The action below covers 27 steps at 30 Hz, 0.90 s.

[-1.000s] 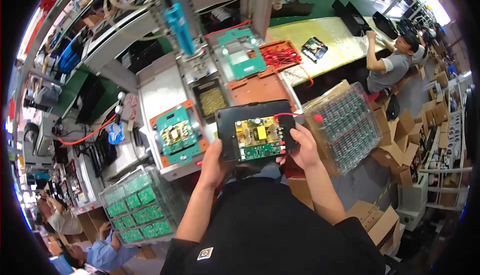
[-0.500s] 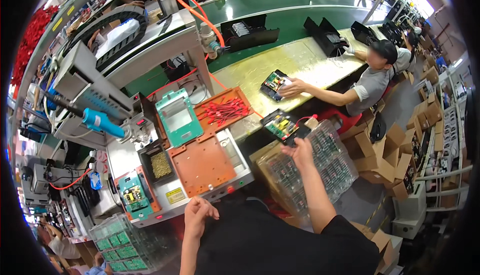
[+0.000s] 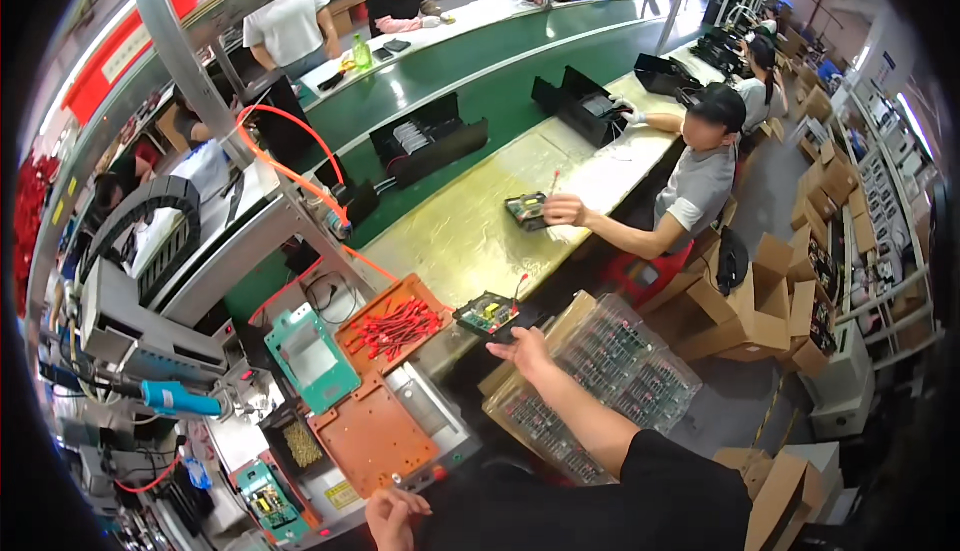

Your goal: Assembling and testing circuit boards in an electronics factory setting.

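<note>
My right hand (image 3: 522,353) grips the near edge of a black plastic case with a circuit board (image 3: 488,315) in it. The case is held in the air past the corner of the workbench, and a red-tipped wire sticks up from it. My left hand (image 3: 397,516) is loosely curled in front of me, with nothing visible in it. It is nearest to the front edge of an orange fixture plate (image 3: 375,436). A green frame (image 3: 312,358) and an orange tray of red wires (image 3: 395,331) lie beyond that plate.
A co-worker's hand (image 3: 566,210) holds a similar board over the yellowish bench (image 3: 450,236). Stacked clear trays of boards (image 3: 610,381) stand right of my forearm. A blue screwdriver (image 3: 180,399), a bin of brass-coloured screws (image 3: 300,443) and a green fixture (image 3: 268,501) are at left. Open cartons (image 3: 745,301) stand at right.
The view has swung right and up, so the bench sits lower and further left. My right hand still holds the case. The co-worker's board now shows a raised red-tipped wire.
</note>
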Available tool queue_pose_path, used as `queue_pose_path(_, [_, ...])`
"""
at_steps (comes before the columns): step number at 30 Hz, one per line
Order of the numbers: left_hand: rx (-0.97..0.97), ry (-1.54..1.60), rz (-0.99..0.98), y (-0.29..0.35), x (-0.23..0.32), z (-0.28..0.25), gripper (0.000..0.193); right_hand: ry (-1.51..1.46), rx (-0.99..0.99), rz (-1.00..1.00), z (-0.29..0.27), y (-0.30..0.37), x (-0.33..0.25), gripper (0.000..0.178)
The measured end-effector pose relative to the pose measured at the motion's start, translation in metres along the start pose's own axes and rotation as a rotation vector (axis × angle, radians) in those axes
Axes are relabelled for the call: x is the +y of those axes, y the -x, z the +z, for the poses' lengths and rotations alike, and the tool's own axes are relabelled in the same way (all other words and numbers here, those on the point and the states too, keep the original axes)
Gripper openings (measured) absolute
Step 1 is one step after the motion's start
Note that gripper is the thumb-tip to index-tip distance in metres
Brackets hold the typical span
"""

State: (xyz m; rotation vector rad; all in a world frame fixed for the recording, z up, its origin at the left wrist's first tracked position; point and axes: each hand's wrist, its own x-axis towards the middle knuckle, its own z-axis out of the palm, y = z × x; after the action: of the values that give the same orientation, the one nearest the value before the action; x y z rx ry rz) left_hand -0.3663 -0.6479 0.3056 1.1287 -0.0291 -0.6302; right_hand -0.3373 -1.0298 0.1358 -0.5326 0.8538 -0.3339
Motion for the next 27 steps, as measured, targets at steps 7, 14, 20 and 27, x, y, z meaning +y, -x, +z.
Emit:
queue_pose_path(7, [-0.013,-0.068,0.000,0.003,0.012,0.023,0.024,-0.174,0.111,-0.135,0.030,-0.084,-0.077,0.051])
queue_pose_path(14, [0.068,-0.033,0.129,0.006,0.008,0.017,0.025,0.176,-0.179,-0.284,0.065,-0.007,-0.069,0.029])
queue_pose_path(20, [0.110,-0.116,0.239,0.011,0.014,0.012,0.055,0.199,-0.295,-0.286,0.112,0.075,-0.049,0.015])
queue_pose_path(27, [-0.038,0.119,0.094,0.030,0.007,-0.003,0.068,0.435,-0.637,-0.253,0.129,0.181,-0.046,0.014])
